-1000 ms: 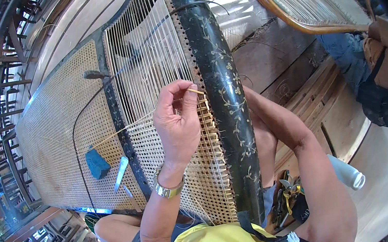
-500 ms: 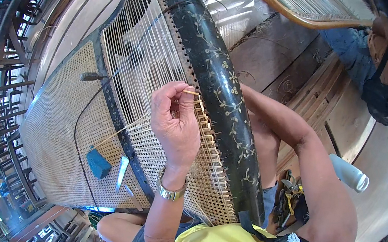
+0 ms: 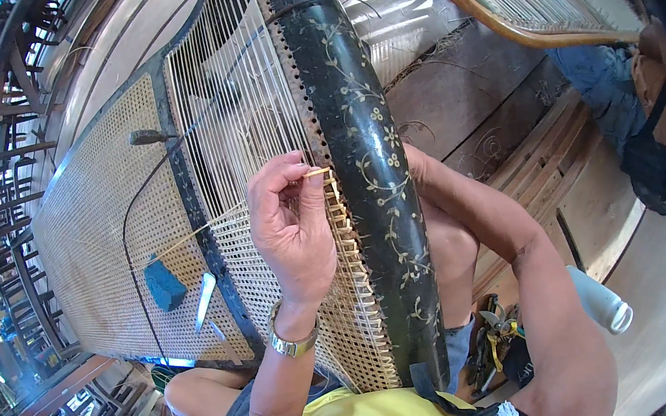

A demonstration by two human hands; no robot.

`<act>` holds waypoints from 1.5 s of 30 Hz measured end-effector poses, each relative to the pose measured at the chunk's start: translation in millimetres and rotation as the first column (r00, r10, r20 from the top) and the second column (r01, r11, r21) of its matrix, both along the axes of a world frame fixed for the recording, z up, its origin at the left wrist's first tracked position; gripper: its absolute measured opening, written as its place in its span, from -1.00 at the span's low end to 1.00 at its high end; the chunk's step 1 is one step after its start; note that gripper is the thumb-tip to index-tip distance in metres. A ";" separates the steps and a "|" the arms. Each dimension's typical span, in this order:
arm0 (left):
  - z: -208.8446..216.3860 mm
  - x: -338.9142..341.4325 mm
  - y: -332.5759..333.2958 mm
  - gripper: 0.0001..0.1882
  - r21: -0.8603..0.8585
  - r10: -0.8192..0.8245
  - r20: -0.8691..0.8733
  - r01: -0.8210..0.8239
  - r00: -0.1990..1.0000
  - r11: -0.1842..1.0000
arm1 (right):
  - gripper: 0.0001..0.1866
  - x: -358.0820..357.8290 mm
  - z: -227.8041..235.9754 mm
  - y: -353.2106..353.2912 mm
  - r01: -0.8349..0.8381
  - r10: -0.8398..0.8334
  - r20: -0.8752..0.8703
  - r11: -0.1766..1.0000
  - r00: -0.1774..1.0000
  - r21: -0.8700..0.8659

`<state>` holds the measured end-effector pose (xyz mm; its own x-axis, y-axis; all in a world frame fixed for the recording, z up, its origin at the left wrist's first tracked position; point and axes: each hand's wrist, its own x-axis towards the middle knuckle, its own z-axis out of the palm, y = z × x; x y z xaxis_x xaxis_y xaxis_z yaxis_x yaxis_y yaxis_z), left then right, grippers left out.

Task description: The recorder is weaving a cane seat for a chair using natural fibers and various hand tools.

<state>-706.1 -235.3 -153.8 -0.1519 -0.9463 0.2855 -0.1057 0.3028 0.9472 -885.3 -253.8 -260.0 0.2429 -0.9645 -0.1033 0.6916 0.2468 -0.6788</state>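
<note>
My left hand [image 3: 295, 242], wearing a metal wristwatch, is closed in a pinch on a thin cane strand [image 3: 316, 172]. It is over the holed edge of a black, flower-painted furniture frame [image 3: 386, 193]. Below the hand, woven cane mesh [image 3: 337, 334] is bound along this edge by short pale loops. Above it, straight parallel strands [image 3: 219, 80] span the frame. A long strand [image 3: 221, 220] runs left from the hand across the dark crossbar. My right forearm [image 3: 467, 203] reaches behind the black rail, which hides the right hand.
On the finished cane panel [image 3: 101, 238] lie a blue block [image 3: 165, 285], a pale blade-like tool [image 3: 205, 300] and a dark-handled tool [image 3: 149, 136] with a cord. Tools [image 3: 497, 338] and a pale bottle [image 3: 602, 299] are at right. Another person [image 3: 614, 104] sits beside a wooden-framed piece.
The frame and my left hand appear slightly further left in the picture. My left hand still pinches the strand at the edge, and the right hand stays hidden.
</note>
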 end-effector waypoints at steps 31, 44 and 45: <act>3.7 -0.8 -1.1 -0.81 0.002 0.014 0.049 -0.015 0.999 1.000 | -0.14 3.2 7.3 -9.2 0.064 -0.064 0.011 0.998 0.998 0.010; 4.1 -0.2 -4.1 -0.80 -0.001 -0.010 0.048 0.010 0.999 1.000 | -0.48 0.9 3.3 -12.9 0.073 -0.076 -0.134 0.997 0.988 -0.026; 4.6 1.0 -4.1 -0.79 0.000 -0.010 0.052 0.010 0.999 1.000 | -0.54 4.9 -0.8 -14.4 0.053 -0.057 0.060 0.996 0.997 0.069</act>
<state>-705.1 -239.4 -149.2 -0.1759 -0.9446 0.2770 -0.1520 0.3041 0.9404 -880.4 -268.2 -260.8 0.1979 -0.9679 -0.1546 0.7454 0.2511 -0.6176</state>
